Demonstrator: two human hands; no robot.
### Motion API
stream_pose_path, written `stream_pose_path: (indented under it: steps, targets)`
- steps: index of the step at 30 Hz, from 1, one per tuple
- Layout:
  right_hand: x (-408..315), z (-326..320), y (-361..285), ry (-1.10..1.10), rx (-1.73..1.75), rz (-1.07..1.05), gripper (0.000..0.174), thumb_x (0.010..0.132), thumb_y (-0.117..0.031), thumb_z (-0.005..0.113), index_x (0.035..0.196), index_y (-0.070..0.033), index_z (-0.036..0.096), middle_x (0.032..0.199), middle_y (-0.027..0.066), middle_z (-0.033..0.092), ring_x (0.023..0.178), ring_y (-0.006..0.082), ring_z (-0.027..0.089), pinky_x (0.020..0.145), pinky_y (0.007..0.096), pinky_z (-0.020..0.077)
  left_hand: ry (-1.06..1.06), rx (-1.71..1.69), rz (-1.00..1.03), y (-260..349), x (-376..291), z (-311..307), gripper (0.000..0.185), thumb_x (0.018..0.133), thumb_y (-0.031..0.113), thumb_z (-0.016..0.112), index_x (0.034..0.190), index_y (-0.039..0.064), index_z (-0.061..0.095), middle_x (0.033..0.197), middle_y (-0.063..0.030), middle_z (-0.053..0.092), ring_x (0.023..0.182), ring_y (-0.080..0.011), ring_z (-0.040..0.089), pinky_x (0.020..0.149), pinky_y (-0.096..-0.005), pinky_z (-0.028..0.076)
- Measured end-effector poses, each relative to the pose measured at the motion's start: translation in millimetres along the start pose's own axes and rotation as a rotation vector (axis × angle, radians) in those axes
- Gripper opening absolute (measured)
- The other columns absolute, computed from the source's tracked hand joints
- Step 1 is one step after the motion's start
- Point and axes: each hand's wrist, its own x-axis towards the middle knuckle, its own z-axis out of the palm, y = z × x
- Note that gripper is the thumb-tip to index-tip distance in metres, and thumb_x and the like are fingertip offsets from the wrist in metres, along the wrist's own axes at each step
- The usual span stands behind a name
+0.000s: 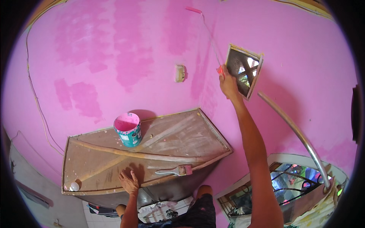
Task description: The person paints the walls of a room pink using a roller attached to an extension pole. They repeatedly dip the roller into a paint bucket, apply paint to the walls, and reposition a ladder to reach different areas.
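Note:
My right hand (228, 84) is closed round the orange-red handle of a paint roller (211, 40), its arm reaching up beside a small wall opening. The pink roller sleeve (194, 10) is against or close to the pink wall (159, 31), near the corner. Darker pink patches mark the wall. My left hand (129, 181) rests with spread fingers on the front part of a brown wooden top (105, 168), holding nothing. Farther back on that top stands a teal paint bucket (131, 136), pink inside. A flat paintbrush (175, 170) with pink bristles lies near the front edge, right of my left hand.
A white light bulb (74, 186) lies at the top's left corner. A switch or socket box (180, 73) is on the wall. Cables hang at left. The framed opening (244, 71) and a curved metal pipe (299, 128) are at right, above a grilled window (288, 179).

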Motion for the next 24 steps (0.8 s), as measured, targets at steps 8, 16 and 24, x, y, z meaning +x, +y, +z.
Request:
stream_pose_path:
  steps: [8, 16, 24]
  targets:
    - [89, -33, -25, 0.038, 0.024, 0.045, 0.049, 0.094, -0.021, 0.044, 0.140, -0.006, 0.035, 0.094, 0.0287, 0.065, 0.085, 0.0449, 0.064, 0.078, 0.0503, 0.0510, -0.002, -0.028, -0.014, -5, 0, 5, 0.054, 0.091, 0.038, 0.051, 0.122, -0.006, 0.049, 0.114, -0.0252, 0.052, 0.110, -0.0410, 0.048, 0.097, -0.0467, 0.038]
    - [39, -1, -25, -0.073, 0.091, 0.071, 0.050, 0.096, -0.025, 0.044, 0.142, -0.010, 0.033, 0.092, 0.0282, 0.064, 0.087, 0.0473, 0.062, 0.079, 0.0549, 0.0487, 0.009, -0.011, -0.040, -13, 0, -5, 0.054, 0.091, 0.038, 0.050, 0.122, -0.007, 0.050, 0.114, -0.0259, 0.052, 0.109, -0.0415, 0.048, 0.096, -0.0471, 0.038]
    - [-139, 68, 35, -0.183, 0.025, 0.153, 0.058, 0.095, -0.020, 0.048, 0.148, -0.013, 0.024, 0.093, 0.0262, 0.063, 0.084, 0.0453, 0.063, 0.075, 0.0497, 0.0496, -0.001, -0.014, -0.018, -6, -3, 6, 0.054, 0.092, 0.039, 0.050, 0.122, -0.006, 0.050, 0.114, -0.0253, 0.053, 0.109, -0.0409, 0.049, 0.096, -0.0476, 0.038]
